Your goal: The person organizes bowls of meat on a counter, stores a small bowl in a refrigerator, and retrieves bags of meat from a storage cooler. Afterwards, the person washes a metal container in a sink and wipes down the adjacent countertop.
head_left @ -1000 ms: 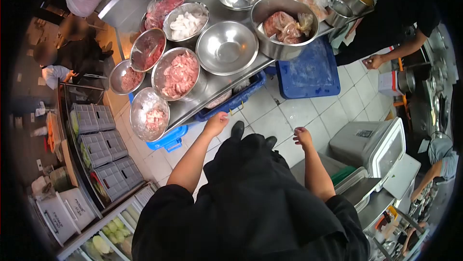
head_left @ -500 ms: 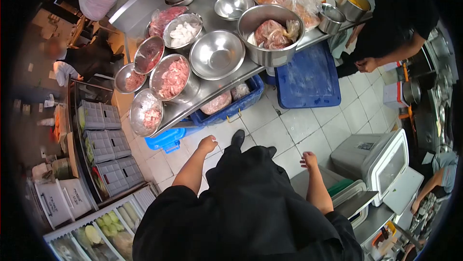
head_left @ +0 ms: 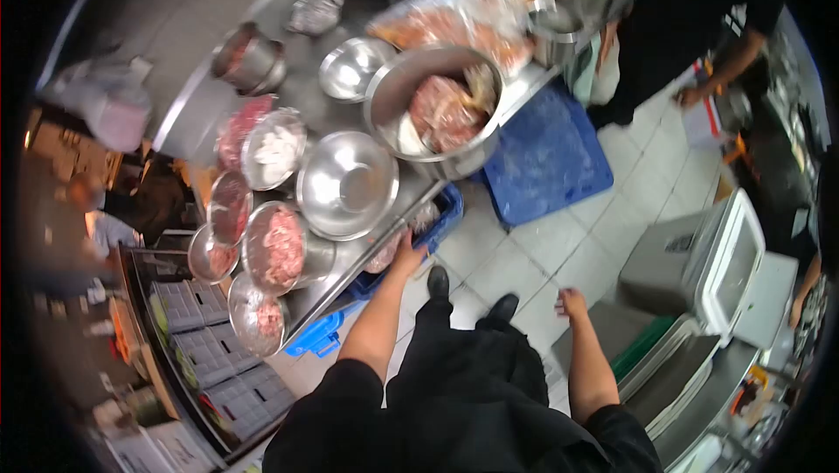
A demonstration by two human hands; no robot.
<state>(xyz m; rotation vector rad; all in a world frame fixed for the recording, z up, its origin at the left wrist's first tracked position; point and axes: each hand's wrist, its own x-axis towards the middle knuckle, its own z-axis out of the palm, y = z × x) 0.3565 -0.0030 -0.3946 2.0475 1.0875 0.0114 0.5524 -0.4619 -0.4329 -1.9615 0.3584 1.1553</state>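
Note:
My left hand point(head_left: 408, 256) is stretched out at the front edge of the steel table point(head_left: 357, 256), over the blue bin point(head_left: 450, 219) with wrapped meat below it; its fingers are apart and nothing shows in them. My right hand point(head_left: 570, 302) hangs above the tiled floor, fingers loosely spread and holding nothing. Nearest the left hand on the table stand an empty steel bowl point(head_left: 332, 189), a large pot of bagged meat point(head_left: 446, 114) and a bowl of sliced pink meat point(head_left: 284, 247).
A blue lid point(head_left: 549, 158) lies beyond the bin. At the upper right stands another person point(head_left: 690, 27) in black. A grey container point(head_left: 669, 254) is on the right, grey crates point(head_left: 223, 351) on the left. Smaller bowls line the table's left end.
My left hand has moved forward from above the floor to the table edge. The view has turned and come closer to the table. My right hand remains low at the right.

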